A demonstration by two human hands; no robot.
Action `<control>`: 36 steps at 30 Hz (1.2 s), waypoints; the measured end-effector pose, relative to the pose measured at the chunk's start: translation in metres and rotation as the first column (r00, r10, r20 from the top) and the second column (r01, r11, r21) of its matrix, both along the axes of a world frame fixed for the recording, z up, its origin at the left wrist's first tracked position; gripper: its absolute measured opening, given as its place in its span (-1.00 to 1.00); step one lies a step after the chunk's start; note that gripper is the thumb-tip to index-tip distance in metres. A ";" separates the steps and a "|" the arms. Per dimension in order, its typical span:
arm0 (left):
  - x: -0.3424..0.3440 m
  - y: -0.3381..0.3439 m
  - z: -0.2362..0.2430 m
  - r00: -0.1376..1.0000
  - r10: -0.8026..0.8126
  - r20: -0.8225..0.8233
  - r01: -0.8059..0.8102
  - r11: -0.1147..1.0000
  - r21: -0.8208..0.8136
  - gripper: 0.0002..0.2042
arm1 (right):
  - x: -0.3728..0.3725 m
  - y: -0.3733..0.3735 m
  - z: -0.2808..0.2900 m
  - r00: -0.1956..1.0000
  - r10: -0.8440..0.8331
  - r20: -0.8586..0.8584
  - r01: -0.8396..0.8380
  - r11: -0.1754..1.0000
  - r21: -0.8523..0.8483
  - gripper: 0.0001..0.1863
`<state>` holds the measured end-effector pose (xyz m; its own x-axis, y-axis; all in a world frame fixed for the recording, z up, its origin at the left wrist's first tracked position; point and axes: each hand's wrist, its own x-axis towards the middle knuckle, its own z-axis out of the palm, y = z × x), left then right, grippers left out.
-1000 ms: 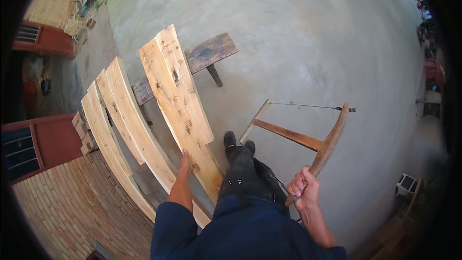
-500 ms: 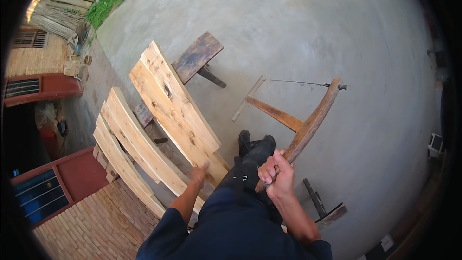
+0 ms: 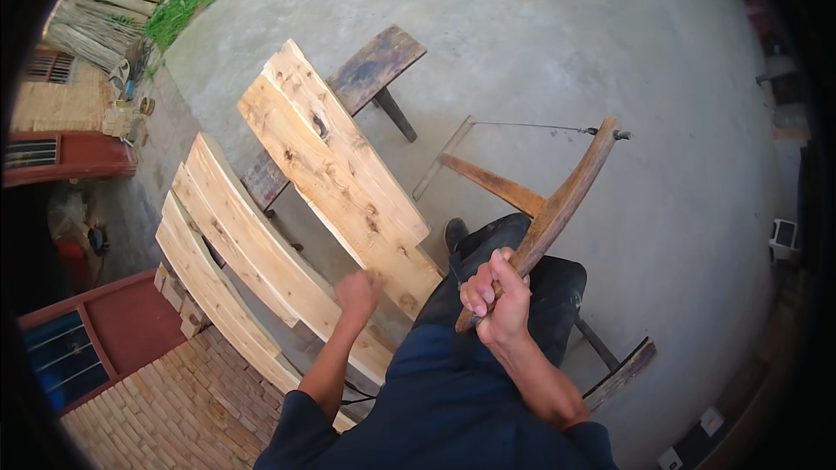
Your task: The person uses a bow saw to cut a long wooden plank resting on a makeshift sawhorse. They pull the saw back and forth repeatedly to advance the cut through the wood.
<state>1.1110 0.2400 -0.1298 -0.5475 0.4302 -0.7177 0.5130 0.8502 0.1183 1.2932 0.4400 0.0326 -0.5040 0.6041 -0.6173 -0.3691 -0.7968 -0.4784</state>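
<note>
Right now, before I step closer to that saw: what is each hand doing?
Left hand: closed in a loose fist, blurred, holding nothing, beside the pale plank.
Right hand: shut on the wooden frame saw.

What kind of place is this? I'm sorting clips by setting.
Probably an outdoor yard used for hand carpentry. The ground is bare grey concrete, pale rough-sawn wooden planks lie over a dark wooden bench, and the right hand grips a wooden frame saw. A brick wall borders it.
</note>
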 end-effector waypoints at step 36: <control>-0.079 0.131 -0.068 0.734 -0.445 -0.513 0.664 0.311 0.680 -0.89 | -0.058 0.051 -0.013 0.992 0.005 0.125 -0.009 1.000 0.028 -0.64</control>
<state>1.0316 0.3705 -0.1982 -0.0134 0.9801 0.1980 0.9241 -0.0635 0.3769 1.2349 0.4915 0.0193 -0.4280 0.6194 -0.6581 -0.2993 -0.7843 -0.5434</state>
